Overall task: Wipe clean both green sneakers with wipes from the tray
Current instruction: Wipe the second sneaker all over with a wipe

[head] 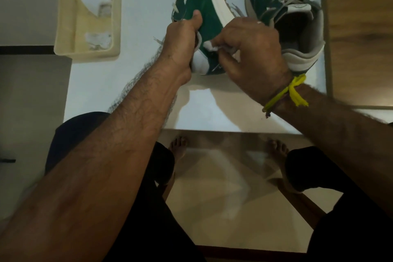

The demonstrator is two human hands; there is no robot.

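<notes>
held sneaker (204, 6) lies on its side on the glass table (148, 6), heel toward us, toe away and out of frame past the top edge; long axis runs near to far, white sole turned right. our left hand (182, 36) grips the heel collar, thumb pressed on the green upper. our right hand (251, 49) pinches a crumpled white wipe (209, 45) against the heel side panel, fingers curled tight round it.

second sneaker (287, 15) stands upright just right of the first, opening toward us, toe pointing away, laces loose; we cannot tell whether it is already cleaned.

progress, as we judge it: mid-task, working the heel area of one shoe. cannot say how much of that shoe is done; the sole edge looks white. the other shoe may remain.

cream tray (63, 17) sits well left on the table, holding two white wipe bundles (96, 0). yellow thread band (293, 91) on right wrist.
</notes>
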